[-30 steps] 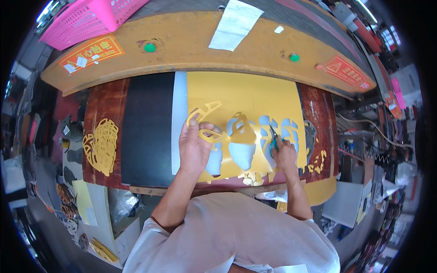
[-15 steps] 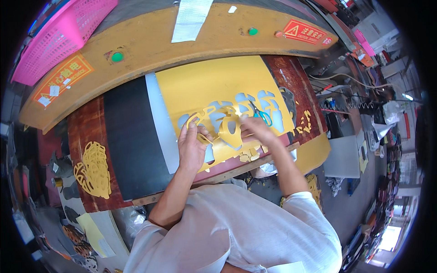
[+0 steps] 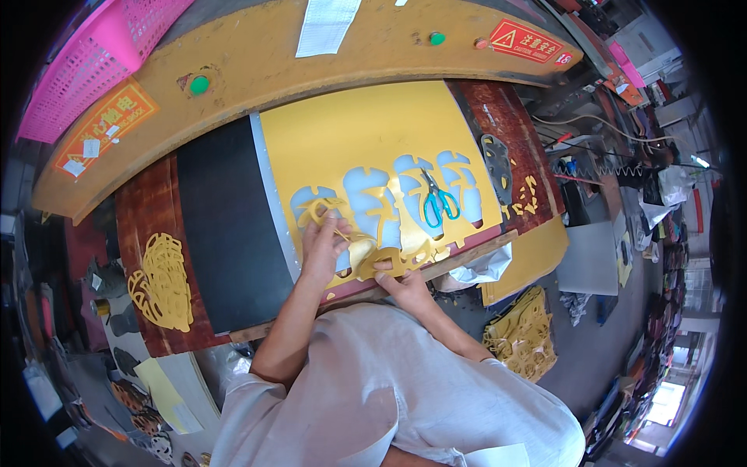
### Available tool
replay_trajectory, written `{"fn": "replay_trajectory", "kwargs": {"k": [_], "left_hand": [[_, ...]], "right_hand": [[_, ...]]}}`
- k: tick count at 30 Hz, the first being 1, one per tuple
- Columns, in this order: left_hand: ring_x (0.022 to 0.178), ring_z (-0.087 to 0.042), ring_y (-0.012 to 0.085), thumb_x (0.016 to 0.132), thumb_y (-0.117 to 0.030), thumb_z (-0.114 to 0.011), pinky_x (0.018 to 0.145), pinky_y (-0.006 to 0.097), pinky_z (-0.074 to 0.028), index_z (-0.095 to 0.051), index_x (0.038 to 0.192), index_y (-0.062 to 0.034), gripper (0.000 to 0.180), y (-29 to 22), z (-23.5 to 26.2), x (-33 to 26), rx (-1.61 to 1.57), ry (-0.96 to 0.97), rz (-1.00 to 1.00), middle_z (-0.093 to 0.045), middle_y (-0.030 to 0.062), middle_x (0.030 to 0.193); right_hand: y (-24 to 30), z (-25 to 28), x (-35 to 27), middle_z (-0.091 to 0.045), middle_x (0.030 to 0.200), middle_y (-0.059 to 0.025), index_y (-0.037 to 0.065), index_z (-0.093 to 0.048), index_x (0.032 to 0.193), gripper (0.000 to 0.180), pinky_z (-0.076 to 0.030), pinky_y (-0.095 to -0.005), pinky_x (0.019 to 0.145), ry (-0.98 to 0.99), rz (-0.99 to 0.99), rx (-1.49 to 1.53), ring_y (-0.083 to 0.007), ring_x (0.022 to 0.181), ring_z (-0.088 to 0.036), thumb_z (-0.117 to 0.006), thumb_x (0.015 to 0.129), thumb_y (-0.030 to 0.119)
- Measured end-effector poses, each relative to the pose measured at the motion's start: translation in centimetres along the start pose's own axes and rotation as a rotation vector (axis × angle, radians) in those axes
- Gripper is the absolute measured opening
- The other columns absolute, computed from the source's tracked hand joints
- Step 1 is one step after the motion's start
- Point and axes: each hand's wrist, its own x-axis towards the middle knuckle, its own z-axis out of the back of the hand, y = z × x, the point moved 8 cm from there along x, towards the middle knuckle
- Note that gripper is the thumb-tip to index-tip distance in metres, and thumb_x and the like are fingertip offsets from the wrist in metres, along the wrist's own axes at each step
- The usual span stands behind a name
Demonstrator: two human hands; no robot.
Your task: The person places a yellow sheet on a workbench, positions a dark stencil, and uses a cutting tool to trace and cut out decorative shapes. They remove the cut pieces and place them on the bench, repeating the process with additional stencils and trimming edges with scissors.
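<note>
A yellow sheet (image 3: 366,117) lies on the work surface, with a row of shaped cut-outs along its near half. My left hand (image 3: 320,247) is closed on a thin, looped yellow cut piece (image 3: 317,208) over the leftmost cut-out. Close to the sheet's near edge, my right hand (image 3: 406,289) pinches a curled yellow part (image 3: 381,263) between thumb and fingers. Whether this part joins the piece in my left hand, I cannot tell. Teal-handled scissors (image 3: 441,207) rest on the sheet, right of both hands.
Yellow cut pieces (image 3: 165,280) are piled at the left on the reddish board. A black mat (image 3: 226,226) lies beside them. Right of the sheet sit a grey shaped piece (image 3: 496,167) and small yellow scraps (image 3: 526,196). A yellow machine beam (image 3: 257,82) with green buttons spans the far side.
My right hand has come down and left to the near edge, where it grips the yellow part. The cut piece between my hands is lower. The scissors are now fully uncovered.
</note>
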Motion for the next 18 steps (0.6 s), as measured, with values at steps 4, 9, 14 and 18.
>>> {"fn": "replay_trajectory", "kwargs": {"k": [4, 9, 14, 18], "left_hand": [[0.091, -0.066, 0.0159, 0.105, -0.039, -0.069, 0.077, 0.035, -0.055, -0.064, 0.122, -0.0041, 0.038, 4.1, -1.3, -1.1, 0.295, 0.122, 0.156, -0.068, 0.0039, 0.100], [0.093, -0.063, 0.0168, 0.109, -0.024, -0.056, 0.079, 0.036, -0.053, -0.068, 0.110, 0.0033, 0.030, 4.3, -2.3, 0.6, 0.449, 0.137, -0.124, -0.069, 0.0094, 0.103], [0.107, -0.065, 0.0237, 0.111, -0.030, -0.048, 0.090, 0.037, -0.053, -0.066, 0.127, 0.0055, 0.043, 4.3, -3.6, 0.6, 0.595, 0.258, -0.027, -0.070, 0.0162, 0.121], [0.108, -0.068, 0.0257, 0.111, -0.030, -0.048, 0.091, 0.037, -0.055, -0.066, 0.131, 0.0059, 0.045, 1.8, -5.5, -0.9, 0.493, 0.249, -0.089, -0.071, 0.0182, 0.120]], "right_hand": [[1.8, -1.1, 0.9, -0.077, 0.104, -0.0081, 0.003, -0.075, 0.117, 0.025, -0.057, -0.0367, 0.084, 0.188, 0.188, -0.295, -0.0171, 0.096, -0.070, -0.064, 0.094, -0.001], [-4.0, 1.4, 5.4, -0.077, 0.095, -0.0067, 0.002, -0.076, 0.112, 0.022, -0.062, -0.0308, 0.072, -0.031, -0.365, 0.360, -0.0140, 0.075, -0.071, -0.065, 0.104, 0.020], [-5.5, 0.2, 11.3, -0.073, 0.083, -0.0058, 0.006, -0.076, 0.094, 0.023, -0.051, -0.0328, 0.052, 0.014, -0.072, 0.483, -0.0132, 0.062, -0.063, -0.073, 0.096, 0.029], [-7.4, 0.9, 14.2, -0.070, 0.078, -0.0158, 0.006, -0.076, 0.088, 0.032, -0.055, -0.0444, 0.063, -0.213, 0.107, -0.225, -0.0289, 0.064, -0.065, -0.071, 0.094, 0.038]]}}
